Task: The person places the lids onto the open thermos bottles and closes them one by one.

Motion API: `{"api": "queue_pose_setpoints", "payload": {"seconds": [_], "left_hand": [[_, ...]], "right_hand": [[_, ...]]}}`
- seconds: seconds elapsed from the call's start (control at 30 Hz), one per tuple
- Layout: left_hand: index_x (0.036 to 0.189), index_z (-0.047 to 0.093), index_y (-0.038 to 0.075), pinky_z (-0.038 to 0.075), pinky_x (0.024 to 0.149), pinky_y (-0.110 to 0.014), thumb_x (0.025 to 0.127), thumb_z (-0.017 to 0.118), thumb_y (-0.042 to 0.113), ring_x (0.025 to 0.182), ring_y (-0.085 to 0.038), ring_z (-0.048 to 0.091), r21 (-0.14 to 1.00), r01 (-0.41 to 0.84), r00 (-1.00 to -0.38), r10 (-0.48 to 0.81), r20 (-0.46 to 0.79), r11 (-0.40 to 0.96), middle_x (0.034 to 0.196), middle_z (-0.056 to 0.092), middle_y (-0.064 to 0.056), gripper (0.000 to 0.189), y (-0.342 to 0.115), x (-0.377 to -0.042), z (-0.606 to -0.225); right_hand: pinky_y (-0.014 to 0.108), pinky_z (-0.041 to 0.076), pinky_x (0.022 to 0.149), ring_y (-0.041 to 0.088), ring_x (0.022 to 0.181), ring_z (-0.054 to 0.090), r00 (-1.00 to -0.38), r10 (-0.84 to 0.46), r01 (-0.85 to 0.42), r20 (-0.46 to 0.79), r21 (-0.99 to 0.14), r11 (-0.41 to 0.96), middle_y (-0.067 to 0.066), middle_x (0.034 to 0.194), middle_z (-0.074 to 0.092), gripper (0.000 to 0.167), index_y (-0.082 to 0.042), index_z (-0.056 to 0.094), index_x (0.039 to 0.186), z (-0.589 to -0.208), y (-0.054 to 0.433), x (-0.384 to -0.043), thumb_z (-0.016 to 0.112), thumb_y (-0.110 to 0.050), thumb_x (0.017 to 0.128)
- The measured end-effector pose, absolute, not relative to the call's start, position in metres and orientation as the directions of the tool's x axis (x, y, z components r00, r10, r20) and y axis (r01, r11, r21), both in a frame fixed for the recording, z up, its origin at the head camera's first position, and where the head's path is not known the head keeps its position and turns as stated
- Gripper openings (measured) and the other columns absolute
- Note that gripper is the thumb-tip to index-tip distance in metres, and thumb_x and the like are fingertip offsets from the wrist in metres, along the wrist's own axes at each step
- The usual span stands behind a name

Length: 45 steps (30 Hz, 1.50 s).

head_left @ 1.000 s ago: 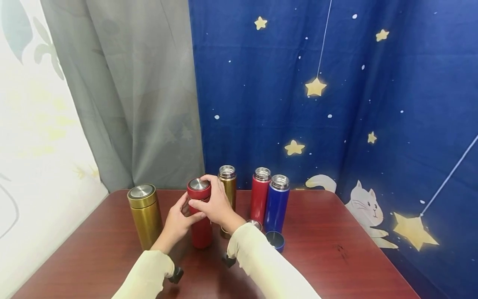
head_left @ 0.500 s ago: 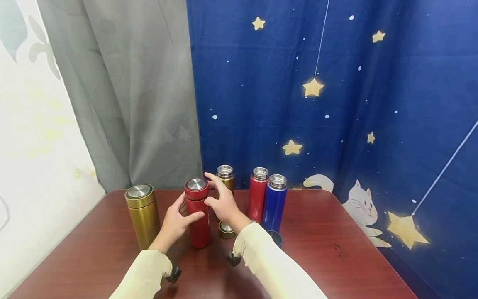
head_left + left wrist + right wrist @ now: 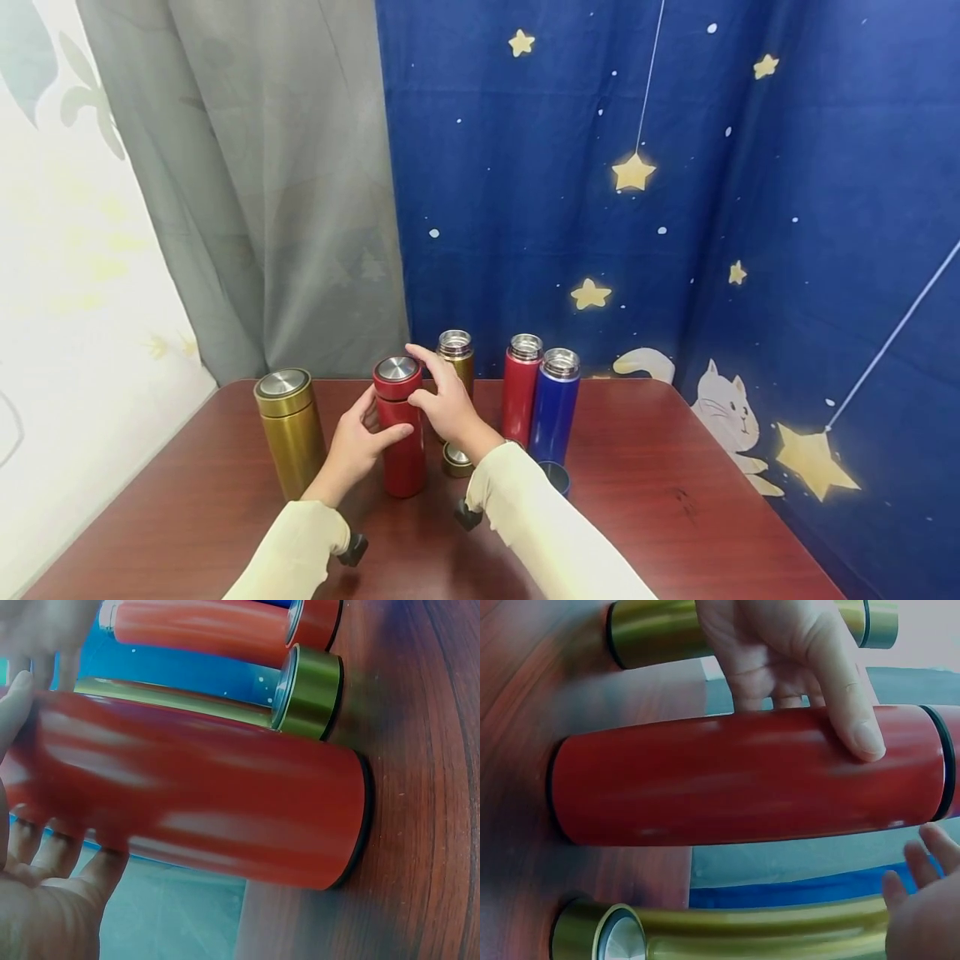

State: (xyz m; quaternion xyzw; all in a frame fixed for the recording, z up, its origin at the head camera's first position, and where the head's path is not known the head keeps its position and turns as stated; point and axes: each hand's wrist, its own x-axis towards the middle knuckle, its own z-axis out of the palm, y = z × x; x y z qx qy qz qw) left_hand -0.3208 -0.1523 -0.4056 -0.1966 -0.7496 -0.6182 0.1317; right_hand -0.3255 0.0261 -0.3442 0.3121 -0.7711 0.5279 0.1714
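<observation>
A red thermos (image 3: 405, 468) with a steel-topped red lid (image 3: 397, 370) stands upright on the table. My left hand (image 3: 352, 448) holds its body, thumb across the front and fingers round the far side; the left wrist view shows several of those fingers under the red body (image 3: 225, 795). Beside the lid, on its right, is my right hand (image 3: 450, 410), thumb and fingers spread apart with the thumb tip right at the lid's lower edge. In the right wrist view, fingertips of the right hand (image 3: 930, 889) lie close to the black seam ring (image 3: 941, 761).
A lidded gold thermos (image 3: 291, 442) stands to the left. Behind the right hand are lidless gold (image 3: 459, 367), red (image 3: 519, 400) and blue (image 3: 555, 417) bottles. Their gold lid (image 3: 456, 460), red lid (image 3: 315, 622) and blue lid (image 3: 556, 478) rest on the table (image 3: 660, 517) in front.
My right hand has come off the red lid, its fingers spreading, and stays just to the right of it. The left hand keeps its hold on the thermos.
</observation>
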Motion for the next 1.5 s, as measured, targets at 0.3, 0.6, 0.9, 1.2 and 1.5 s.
{"api": "queue_pose_setpoints", "payload": {"seconds": [0.3, 0.6, 0.9, 1.2, 1.5], "left_hand": [[0.150, 0.032, 0.003, 0.049, 0.093, -0.041, 0.081, 0.079, 0.007, 0.120, -0.036, 0.056, 0.871, 0.470, -0.881, 0.140, 0.453, 0.144, 0.139, 0.051, -0.021, 0.083, -0.150, -0.321, -0.407], [0.151, 0.031, 0.003, 0.048, 0.094, -0.042, 0.082, 0.078, 0.007, 0.122, -0.037, 0.054, 0.881, 0.448, -0.892, 0.143, 0.430, 0.149, 0.141, 0.049, -0.021, 0.084, -0.150, -0.320, -0.403], [0.147, 0.031, -0.007, 0.048, 0.093, -0.046, 0.082, 0.077, 0.004, 0.119, -0.043, 0.054, 0.877, 0.451, -0.890, 0.148, 0.430, 0.166, 0.137, 0.049, -0.028, 0.080, -0.148, -0.298, -0.379], [0.146, 0.033, -0.007, 0.045, 0.096, -0.050, 0.081, 0.077, 0.003, 0.119, -0.043, 0.054, 0.876, 0.452, -0.891, 0.135, 0.434, 0.170, 0.136, 0.050, -0.028, 0.079, -0.148, -0.296, -0.376], [0.147, 0.032, -0.006, 0.045, 0.096, -0.051, 0.081, 0.077, 0.004, 0.121, -0.043, 0.053, 0.890, 0.427, -0.902, 0.136, 0.409, 0.158, 0.138, 0.049, -0.027, 0.081, -0.146, -0.296, -0.377]], "right_hand": [[0.030, 0.048, 0.094, 0.019, 0.116, 0.056, -0.762, -0.369, -0.633, 0.532, -0.732, 0.253, 0.006, 0.131, 0.060, 0.058, -0.019, 0.052, 0.141, -0.341, 0.025, -0.326, 0.059, -0.015, 0.084], [0.038, 0.047, 0.094, 0.017, 0.118, 0.049, -0.750, -0.283, -0.658, 0.598, -0.627, 0.417, -0.001, 0.123, 0.062, 0.054, -0.022, 0.059, 0.133, -0.344, 0.024, -0.324, 0.072, -0.033, 0.081], [0.035, 0.048, 0.088, 0.013, 0.109, 0.051, -0.705, -0.226, -0.692, 0.672, -0.584, 0.425, -0.001, 0.115, 0.063, 0.048, -0.022, 0.062, 0.128, -0.350, 0.024, -0.322, 0.071, -0.031, 0.082], [0.034, 0.048, 0.082, 0.016, 0.100, 0.053, -0.656, -0.178, -0.729, 0.733, -0.555, 0.400, 0.001, 0.103, 0.062, 0.042, -0.018, 0.067, 0.119, -0.351, 0.026, -0.325, 0.064, -0.016, 0.077], [0.037, 0.047, 0.097, 0.021, 0.126, 0.045, -0.760, -0.346, -0.643, 0.551, -0.718, 0.267, 0.003, 0.137, 0.055, 0.060, -0.015, 0.055, 0.138, -0.335, 0.021, -0.324, 0.051, -0.007, 0.079]]}}
